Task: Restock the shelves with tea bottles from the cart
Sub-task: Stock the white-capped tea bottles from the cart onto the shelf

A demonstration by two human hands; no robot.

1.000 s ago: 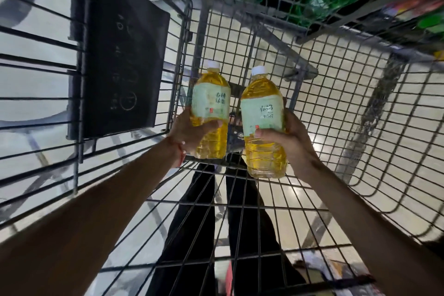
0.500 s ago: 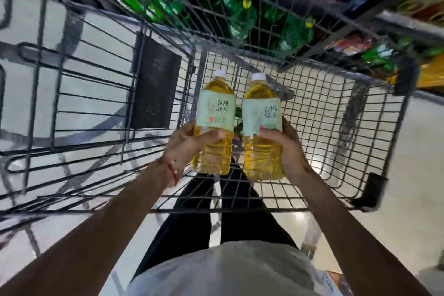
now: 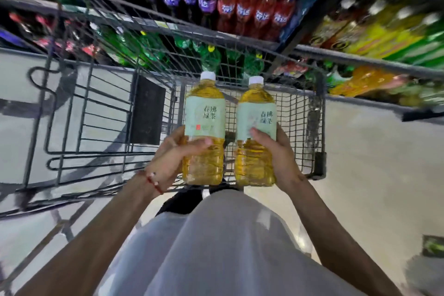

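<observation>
Gripping tea over the cart (image 3: 319, 127)

Left hand (image 3: 168, 158) wraps the lower half of the left bottle (image 3: 204, 132), thumb across its front just under the label. Right hand (image 3: 278, 156) clasps the right bottle (image 3: 255, 137), thumb on the label's lower edge. Both bottles stand upright, caps up, side by side with a narrow gap, above the cart's near end. Stocked shelves (image 3: 360, 60) lie beyond its far rim; bare floor (image 3: 372, 163) opens to the right.
</observation>
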